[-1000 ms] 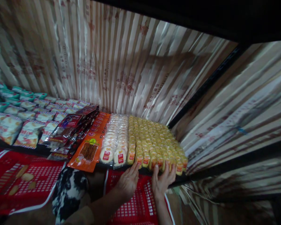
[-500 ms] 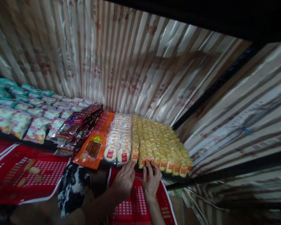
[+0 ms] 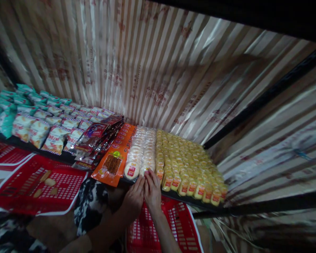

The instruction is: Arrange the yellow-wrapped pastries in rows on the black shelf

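Observation:
Both my hands meet at the front edge of a dark shelf (image 3: 184, 201). My right hand (image 3: 152, 191) lies over the front pack of the right row of round white snack packs (image 3: 143, 154), fingers pressed together on it. My left hand (image 3: 133, 200) touches the same pack from the left, fingers closed against it. The neighbouring front white pack (image 3: 131, 171) with a red label stays uncovered. Rows of small yellow snack packs (image 3: 186, 165) fill the shelf to the right of my hands.
Orange flat packets (image 3: 113, 165) and dark red packets (image 3: 94, 135) lie left of the white packs, with white and teal bags (image 3: 39, 130) farther left. Red perforated baskets (image 3: 39, 184) (image 3: 179, 228) sit below the shelf. Striped shiny sheeting (image 3: 152, 70) backs the shelf.
Both hands have moved left along the shelf edge, from the yellow packs to the white packs. The right hand now covers the front white pack. The view has shifted, so the shelf appears farther right.

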`<act>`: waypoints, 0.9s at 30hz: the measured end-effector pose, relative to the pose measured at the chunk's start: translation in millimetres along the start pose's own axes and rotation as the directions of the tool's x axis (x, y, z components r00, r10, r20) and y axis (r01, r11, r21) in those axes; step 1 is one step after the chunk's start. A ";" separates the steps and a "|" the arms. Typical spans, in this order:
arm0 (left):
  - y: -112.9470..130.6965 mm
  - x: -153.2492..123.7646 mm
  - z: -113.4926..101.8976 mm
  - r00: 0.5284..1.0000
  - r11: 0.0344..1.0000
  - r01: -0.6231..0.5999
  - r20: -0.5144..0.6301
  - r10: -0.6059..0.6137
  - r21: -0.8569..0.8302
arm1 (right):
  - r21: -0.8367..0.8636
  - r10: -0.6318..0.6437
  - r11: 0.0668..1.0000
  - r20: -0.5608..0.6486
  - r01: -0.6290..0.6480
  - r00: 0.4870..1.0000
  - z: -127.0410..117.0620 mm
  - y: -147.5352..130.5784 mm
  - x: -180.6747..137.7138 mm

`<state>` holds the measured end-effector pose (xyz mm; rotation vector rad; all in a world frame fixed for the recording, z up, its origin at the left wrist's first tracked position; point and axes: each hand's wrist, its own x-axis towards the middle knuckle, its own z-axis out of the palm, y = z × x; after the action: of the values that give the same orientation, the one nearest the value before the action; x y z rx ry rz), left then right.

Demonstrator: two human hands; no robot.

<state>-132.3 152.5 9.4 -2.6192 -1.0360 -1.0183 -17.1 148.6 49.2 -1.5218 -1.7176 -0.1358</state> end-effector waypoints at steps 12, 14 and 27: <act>-7.1 3.7 -10.3 0.997 0.998 -0.008 0.074 0.013 -0.059 | -0.012 0.038 0.999 0.020 -0.038 0.999 7.7 12.2 -2.0; -7.7 4.2 -16.6 0.999 0.997 0.005 0.054 0.000 -0.080 | -0.034 0.055 0.998 -0.004 -0.055 0.999 9.3 11.5 0.2; -55.2 30.4 -30.5 0.856 0.855 0.513 0.019 -0.516 0.072 | -0.187 -0.023 0.982 -0.057 0.011 0.998 17.8 8.0 1.4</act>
<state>-168.6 199.7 46.2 -2.3590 -1.8129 -0.9998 -18.8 161.9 35.0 -1.6213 -1.7097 -0.3564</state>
